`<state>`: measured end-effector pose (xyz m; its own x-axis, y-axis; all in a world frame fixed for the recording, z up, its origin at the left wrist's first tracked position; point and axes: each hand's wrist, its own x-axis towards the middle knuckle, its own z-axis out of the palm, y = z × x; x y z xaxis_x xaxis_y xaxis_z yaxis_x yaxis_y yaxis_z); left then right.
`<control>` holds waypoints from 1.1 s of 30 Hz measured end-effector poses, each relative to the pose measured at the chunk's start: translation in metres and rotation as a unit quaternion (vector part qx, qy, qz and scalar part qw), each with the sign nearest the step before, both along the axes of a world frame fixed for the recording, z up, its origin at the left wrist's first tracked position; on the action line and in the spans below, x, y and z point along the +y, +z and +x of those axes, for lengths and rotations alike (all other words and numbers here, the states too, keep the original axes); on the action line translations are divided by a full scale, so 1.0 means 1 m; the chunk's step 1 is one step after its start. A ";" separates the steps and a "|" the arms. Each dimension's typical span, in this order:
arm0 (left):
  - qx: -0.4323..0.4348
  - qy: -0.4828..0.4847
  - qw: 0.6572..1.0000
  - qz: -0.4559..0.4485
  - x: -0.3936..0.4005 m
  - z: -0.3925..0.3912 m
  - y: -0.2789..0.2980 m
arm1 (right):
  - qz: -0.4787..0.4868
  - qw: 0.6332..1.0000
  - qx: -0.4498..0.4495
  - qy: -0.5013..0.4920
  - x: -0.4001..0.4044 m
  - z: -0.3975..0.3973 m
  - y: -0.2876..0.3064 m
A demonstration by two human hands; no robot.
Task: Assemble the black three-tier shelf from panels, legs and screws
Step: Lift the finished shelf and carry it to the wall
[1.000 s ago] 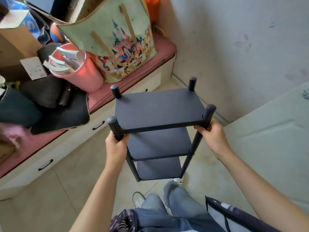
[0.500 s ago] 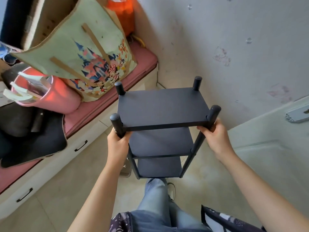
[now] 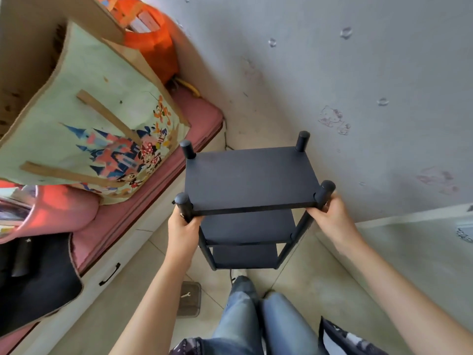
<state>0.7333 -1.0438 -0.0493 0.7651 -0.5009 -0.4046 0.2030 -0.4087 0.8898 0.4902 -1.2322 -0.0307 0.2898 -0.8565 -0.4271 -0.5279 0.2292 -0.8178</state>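
A home room: pink cushioned bench (image 3: 199,119) with drawers, cartoon tote bag (image 3: 102,124), stickered wall (image 3: 358,85).

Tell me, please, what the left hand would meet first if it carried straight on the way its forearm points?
Probably nothing new: the left hand already grips the near-left leg of the black shelf. Beyond that lies the pink cushioned bench, then the wall; depth is unclear.

No readable words, numbers or brand names are shown. Only pictures are seen: a cartoon castle with mouse figures is printed on the tote bag (image 3: 102,139), and faded cat-face stickers are stuck on the wall (image 3: 331,119). A pale label sits on the orange bag (image 3: 151,34), but its print is too blurred to be read.
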 end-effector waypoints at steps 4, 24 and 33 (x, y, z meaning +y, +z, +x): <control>0.011 -0.026 0.999 0.037 -0.028 0.018 -0.010 | 0.050 0.998 0.000 0.046 -0.033 0.008 -0.008; 0.121 -0.017 0.980 0.157 -0.114 0.065 -0.171 | 0.220 0.975 0.039 0.011 -0.125 0.065 -0.164; 0.135 -0.030 0.975 0.174 -0.113 0.070 -0.215 | 0.248 0.967 0.062 0.012 -0.115 0.072 -0.216</control>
<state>0.8031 -1.1570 -0.2645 0.5799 -0.3377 -0.7414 0.3772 -0.6953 0.6117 0.5627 -1.3474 -0.2465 0.2284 -0.5305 -0.8164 -0.6245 0.5635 -0.5408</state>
